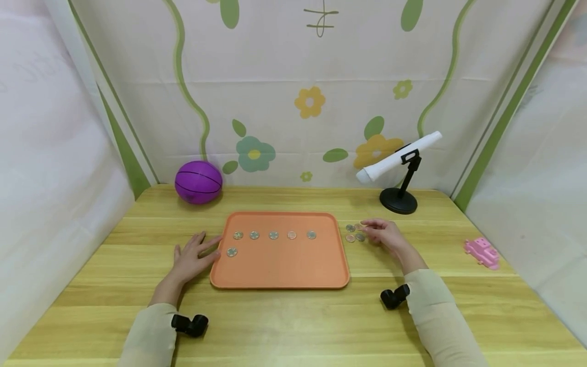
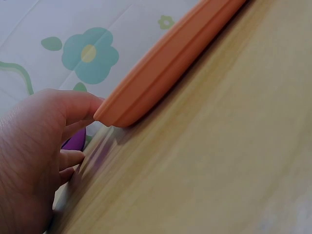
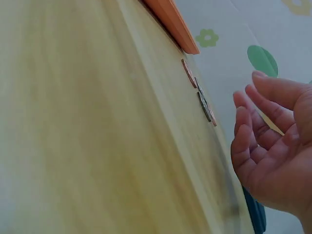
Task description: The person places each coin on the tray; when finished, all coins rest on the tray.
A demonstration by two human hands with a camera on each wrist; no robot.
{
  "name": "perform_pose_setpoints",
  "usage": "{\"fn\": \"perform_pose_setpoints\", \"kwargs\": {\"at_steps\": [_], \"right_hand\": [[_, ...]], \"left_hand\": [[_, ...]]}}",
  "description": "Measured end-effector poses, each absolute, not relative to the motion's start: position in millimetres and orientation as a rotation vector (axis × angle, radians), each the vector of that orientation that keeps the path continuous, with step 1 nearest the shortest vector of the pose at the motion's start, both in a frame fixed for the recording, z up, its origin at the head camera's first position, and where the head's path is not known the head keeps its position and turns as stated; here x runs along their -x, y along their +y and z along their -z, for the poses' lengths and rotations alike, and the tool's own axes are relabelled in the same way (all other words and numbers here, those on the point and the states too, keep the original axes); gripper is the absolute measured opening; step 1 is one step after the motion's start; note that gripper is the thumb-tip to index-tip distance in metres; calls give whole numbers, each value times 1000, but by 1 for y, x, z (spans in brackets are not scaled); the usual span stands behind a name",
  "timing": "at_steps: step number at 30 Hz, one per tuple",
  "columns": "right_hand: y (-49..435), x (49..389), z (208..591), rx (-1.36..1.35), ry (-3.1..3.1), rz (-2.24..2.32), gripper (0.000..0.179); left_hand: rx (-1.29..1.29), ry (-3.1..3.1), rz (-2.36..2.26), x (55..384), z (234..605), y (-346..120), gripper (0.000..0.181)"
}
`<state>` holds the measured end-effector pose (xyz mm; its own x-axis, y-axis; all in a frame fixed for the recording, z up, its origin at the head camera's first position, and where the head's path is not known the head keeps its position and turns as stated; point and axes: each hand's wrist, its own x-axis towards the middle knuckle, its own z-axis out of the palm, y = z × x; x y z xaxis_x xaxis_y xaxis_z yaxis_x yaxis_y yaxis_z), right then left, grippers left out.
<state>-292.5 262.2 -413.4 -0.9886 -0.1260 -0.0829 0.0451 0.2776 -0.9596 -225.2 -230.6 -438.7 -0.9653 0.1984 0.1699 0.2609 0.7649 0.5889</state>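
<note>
Head view: touching, with the left hand (image 1: 192, 260) spread, the left edge of an orange tray (image 1: 284, 267) bearing six coins (image 1: 273, 235), five in a row plus one nearer; holding the right hand (image 1: 387, 237) loosely curved just beside four more coins (image 1: 359, 237) on the table (image 1: 298, 326), right of the tray.

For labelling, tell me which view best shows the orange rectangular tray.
Head view, because nearly the whole orange rectangular tray shows from above. Left wrist shows only outer wall; right wrist, a small part.
</note>
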Motion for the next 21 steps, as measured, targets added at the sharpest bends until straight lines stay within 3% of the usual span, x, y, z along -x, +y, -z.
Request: {"fn": "perform_pose_setpoints", "kwargs": {"at_steps": [21], "right_hand": [[262, 295, 435, 126, 2664, 1569, 30]], "left_hand": [[381, -2866, 957, 225, 439, -231, 49]]}}
